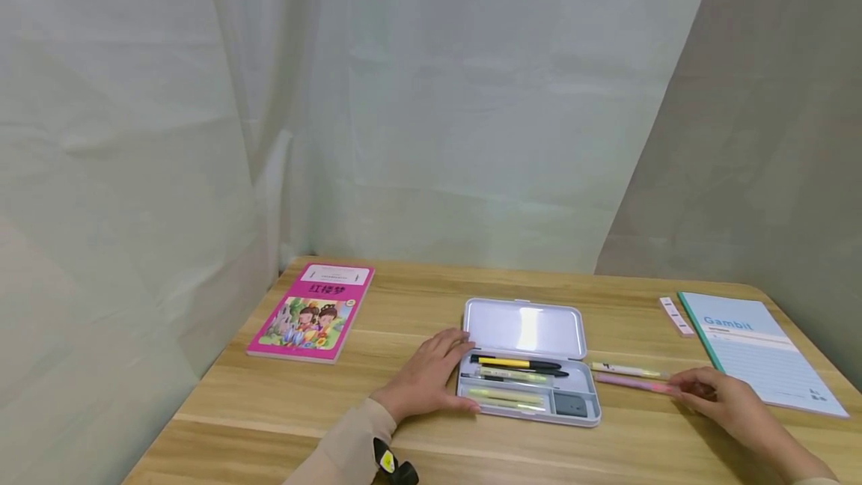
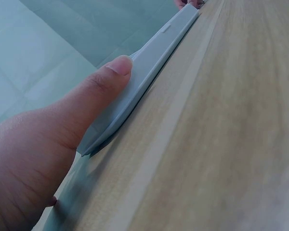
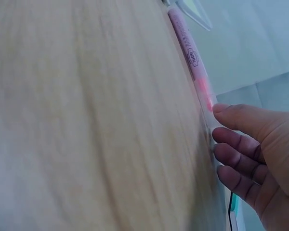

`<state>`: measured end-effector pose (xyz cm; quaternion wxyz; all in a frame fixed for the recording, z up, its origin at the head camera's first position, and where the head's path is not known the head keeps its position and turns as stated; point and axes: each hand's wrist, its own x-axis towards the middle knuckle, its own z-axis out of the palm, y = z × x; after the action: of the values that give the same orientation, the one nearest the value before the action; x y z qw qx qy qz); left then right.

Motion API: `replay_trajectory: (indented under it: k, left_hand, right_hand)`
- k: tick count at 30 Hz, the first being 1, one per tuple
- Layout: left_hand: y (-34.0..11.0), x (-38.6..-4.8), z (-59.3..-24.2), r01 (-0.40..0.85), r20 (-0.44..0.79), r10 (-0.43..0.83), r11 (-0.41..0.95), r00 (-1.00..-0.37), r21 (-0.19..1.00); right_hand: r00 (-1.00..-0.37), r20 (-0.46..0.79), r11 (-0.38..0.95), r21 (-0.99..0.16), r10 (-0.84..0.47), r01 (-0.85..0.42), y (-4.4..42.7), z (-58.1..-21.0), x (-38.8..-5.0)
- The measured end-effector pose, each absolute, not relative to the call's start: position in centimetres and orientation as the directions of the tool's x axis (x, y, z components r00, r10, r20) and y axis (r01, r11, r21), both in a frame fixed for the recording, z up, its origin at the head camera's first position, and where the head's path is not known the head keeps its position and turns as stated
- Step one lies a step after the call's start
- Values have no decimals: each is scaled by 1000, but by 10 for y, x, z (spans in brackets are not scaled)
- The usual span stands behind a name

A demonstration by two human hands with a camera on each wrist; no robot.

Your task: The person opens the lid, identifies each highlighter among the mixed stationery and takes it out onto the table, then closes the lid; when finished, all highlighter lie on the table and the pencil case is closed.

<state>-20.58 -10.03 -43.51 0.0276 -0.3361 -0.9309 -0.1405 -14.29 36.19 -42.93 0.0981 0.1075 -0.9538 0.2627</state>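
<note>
Beside the case [image 1: 505, 324], my right hand [image 1: 727, 403] pinched the pink pen [image 1: 633, 382]; left hand [image 1: 426, 379] lay outstretched.
Likely light, stiff; mid-barrel looked surest.

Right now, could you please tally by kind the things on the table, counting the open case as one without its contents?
Book: 1
Notebook: 1
Open case: 1
Loose pens (pink pen, yellow-and-white pen): 2
Small pale strip: 1
Total: 6

The marker [image 1: 633, 383] is pink, the case [image 1: 494, 326] whitish (one pen [image 1: 509, 363] yellow-and-black).
</note>
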Motion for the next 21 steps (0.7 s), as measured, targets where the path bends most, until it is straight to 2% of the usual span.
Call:
replay_trajectory:
  k: [7,12,21]
  left_hand:
    - [-100,-206,-434,628,137,615,738,-777,248]
    - [-99,-206,-433,623,132,612,740,-780,254]
    - [-100,-205,-433,625,136,613,736,-779,261]
  right_hand:
    - [-948,258,845,-451,-185,-287,363,-419,-142]
    - [-921,327,830,-439,-210,-345,358,-406,-145]
    - [-884,371,813,-395,-285,-427,339,-374,-155]
